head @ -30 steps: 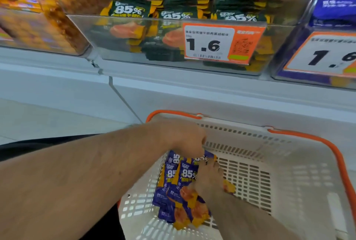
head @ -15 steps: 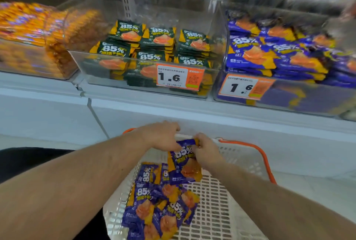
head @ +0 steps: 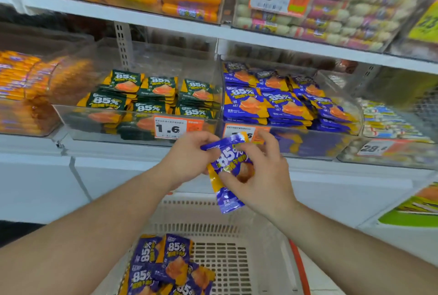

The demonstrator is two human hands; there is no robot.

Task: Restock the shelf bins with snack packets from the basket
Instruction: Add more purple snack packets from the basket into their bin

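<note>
Your left hand (head: 189,157) and right hand (head: 258,176) both pinch one purple packet (head: 227,171), up above the basket (head: 239,230). You're carrying it now. Next, I think, lift it into the purple bin (head: 315,143).

We stand in a shop, white shelves (head: 166,23), clear bins (head: 132,126) of snack packets, orange price tags (head: 168,128), shopping basket (head: 267,235)

We see a crinkly purple-and-yellow foil snack packet (head: 228,171) printed "85%"; left of the clear purple-packet bin (head: 331,143), dark green-and-orange packets (head: 151,95); below, a cream slotted plastic basket (head: 227,259), orange-trimmed.
</note>
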